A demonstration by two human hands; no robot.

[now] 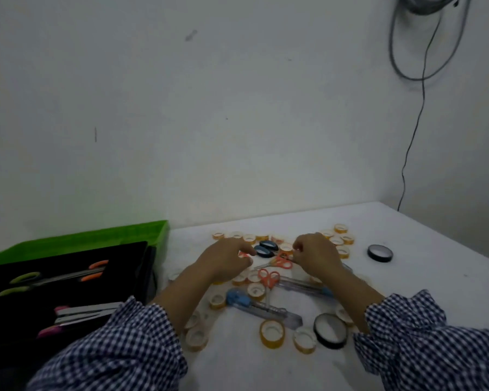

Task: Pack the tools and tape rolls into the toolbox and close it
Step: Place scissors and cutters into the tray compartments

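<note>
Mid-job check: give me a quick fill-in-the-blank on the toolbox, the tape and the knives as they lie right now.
1. The toolbox at the person's left stands ___.
2. The black tape roll lying apart from the pile is on the person's ___ side.
3. The utility knife nearest the person has a ___ end.
4. In the toolbox, the orange-handled scissors lie by the other scissors, whose handles are ___.

Missing words: open; right; blue; green.
</note>
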